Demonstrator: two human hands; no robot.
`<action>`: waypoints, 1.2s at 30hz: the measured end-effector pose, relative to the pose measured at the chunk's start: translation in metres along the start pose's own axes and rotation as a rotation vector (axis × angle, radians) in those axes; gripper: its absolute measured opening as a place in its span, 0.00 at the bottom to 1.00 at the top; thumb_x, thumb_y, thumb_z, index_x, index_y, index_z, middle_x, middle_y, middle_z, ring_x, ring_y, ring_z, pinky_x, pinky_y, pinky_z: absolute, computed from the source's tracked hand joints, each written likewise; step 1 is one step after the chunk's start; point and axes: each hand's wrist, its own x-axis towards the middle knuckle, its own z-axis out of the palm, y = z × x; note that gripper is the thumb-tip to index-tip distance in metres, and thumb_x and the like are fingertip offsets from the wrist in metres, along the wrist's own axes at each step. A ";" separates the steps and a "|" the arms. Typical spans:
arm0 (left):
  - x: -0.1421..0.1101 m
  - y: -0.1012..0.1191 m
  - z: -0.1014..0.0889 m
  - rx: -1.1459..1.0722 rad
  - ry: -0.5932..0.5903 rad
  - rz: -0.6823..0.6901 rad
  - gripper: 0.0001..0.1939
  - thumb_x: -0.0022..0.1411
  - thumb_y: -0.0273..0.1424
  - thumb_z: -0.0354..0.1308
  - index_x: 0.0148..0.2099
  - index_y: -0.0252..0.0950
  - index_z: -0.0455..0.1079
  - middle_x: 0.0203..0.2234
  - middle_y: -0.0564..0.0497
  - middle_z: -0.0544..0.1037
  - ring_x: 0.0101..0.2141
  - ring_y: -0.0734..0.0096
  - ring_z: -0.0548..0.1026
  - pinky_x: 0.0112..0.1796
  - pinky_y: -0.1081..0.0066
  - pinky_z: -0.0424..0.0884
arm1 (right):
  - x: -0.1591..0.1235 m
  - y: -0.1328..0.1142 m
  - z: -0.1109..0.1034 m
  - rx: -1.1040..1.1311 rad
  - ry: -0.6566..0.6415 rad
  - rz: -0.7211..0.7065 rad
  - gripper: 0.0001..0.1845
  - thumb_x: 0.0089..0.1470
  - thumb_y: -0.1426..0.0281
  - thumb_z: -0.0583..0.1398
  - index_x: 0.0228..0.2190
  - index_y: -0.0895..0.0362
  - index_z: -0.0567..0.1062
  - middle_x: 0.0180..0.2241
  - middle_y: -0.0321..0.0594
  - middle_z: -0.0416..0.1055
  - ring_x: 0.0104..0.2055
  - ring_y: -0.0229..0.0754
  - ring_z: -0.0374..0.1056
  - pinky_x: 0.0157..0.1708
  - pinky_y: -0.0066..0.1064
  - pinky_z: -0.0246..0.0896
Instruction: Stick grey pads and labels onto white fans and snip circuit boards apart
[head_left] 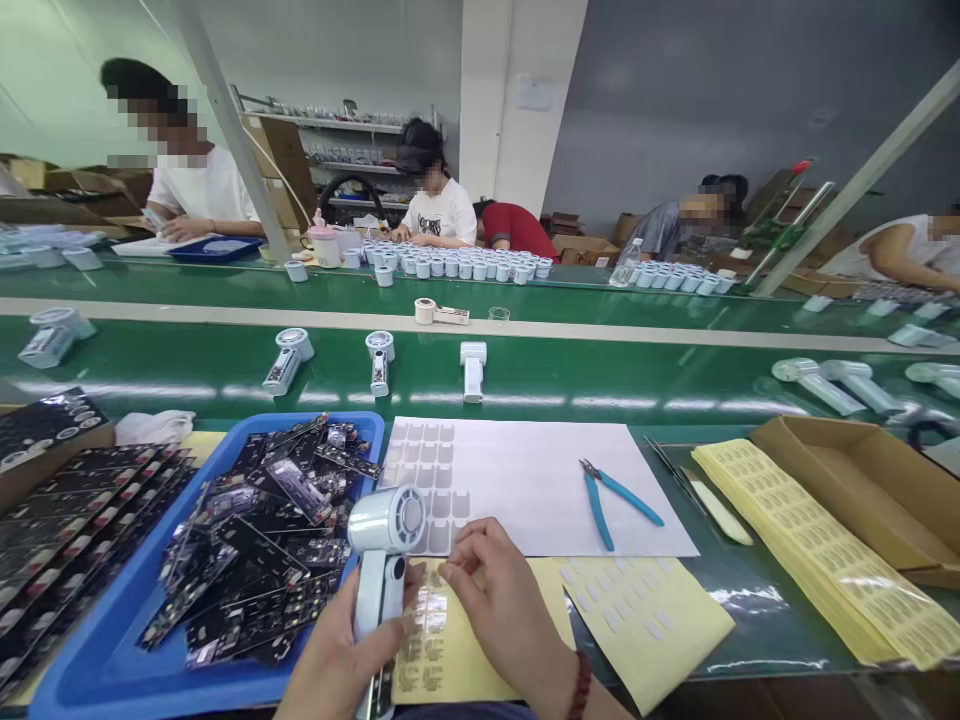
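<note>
My left hand is wrapped round the handle of a white handheld fan, its round head tilted up. Close to the fan's right side, my right hand has thumb and forefinger pinched together above a yellow label sheet. Whatever sits between those fingertips is too small to make out. Rows of clear printed labels cover the sheet's left part. Behind my hands lies a white paper with grey stickers along its left side and blue-handled nippers on its right.
A blue tray of circuit boards stands left. To the right lie another yellow sheet, tweezers, stacked label sheets and a cardboard box. Several fans, including one white fan, rest on the green conveyor. Co-workers sit beyond.
</note>
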 end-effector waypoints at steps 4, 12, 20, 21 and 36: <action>-0.003 -0.009 -0.001 0.038 0.015 0.026 0.20 0.42 0.32 0.66 0.42 0.38 0.76 0.32 0.47 0.82 0.38 0.50 0.79 0.48 0.57 0.70 | 0.001 0.004 0.009 -0.052 -0.010 0.006 0.09 0.56 0.76 0.55 0.26 0.54 0.66 0.37 0.41 0.66 0.30 0.44 0.66 0.31 0.37 0.64; -0.004 0.008 0.008 -0.072 0.004 -0.048 0.22 0.38 0.33 0.74 0.39 0.36 0.77 0.29 0.47 0.82 0.35 0.56 0.80 0.44 0.61 0.73 | 0.001 -0.010 -0.025 0.286 -0.166 0.004 0.06 0.59 0.67 0.59 0.30 0.53 0.69 0.36 0.38 0.67 0.38 0.42 0.68 0.30 0.28 0.66; 0.011 0.043 0.033 -0.395 -0.043 -0.182 0.23 0.52 0.42 0.68 0.46 0.33 0.78 0.36 0.45 0.83 0.39 0.57 0.80 0.41 0.65 0.75 | 0.000 -0.054 -0.044 0.404 -0.253 0.023 0.05 0.55 0.71 0.62 0.27 0.54 0.71 0.39 0.37 0.67 0.44 0.42 0.67 0.27 0.22 0.62; 0.014 0.045 0.036 -0.420 -0.056 -0.171 0.23 0.54 0.42 0.67 0.48 0.33 0.78 0.37 0.45 0.83 0.41 0.56 0.79 0.43 0.65 0.75 | 0.001 -0.057 -0.045 0.365 -0.242 0.016 0.06 0.54 0.73 0.62 0.27 0.54 0.71 0.39 0.37 0.67 0.45 0.42 0.67 0.26 0.21 0.61; 0.023 0.059 0.060 -0.428 0.064 -0.116 0.11 0.64 0.29 0.58 0.47 0.34 0.78 0.39 0.48 0.83 0.41 0.66 0.80 0.44 0.72 0.75 | 0.016 -0.052 -0.033 0.010 -0.048 -0.224 0.05 0.56 0.76 0.57 0.30 0.54 0.67 0.38 0.40 0.65 0.42 0.45 0.70 0.27 0.29 0.62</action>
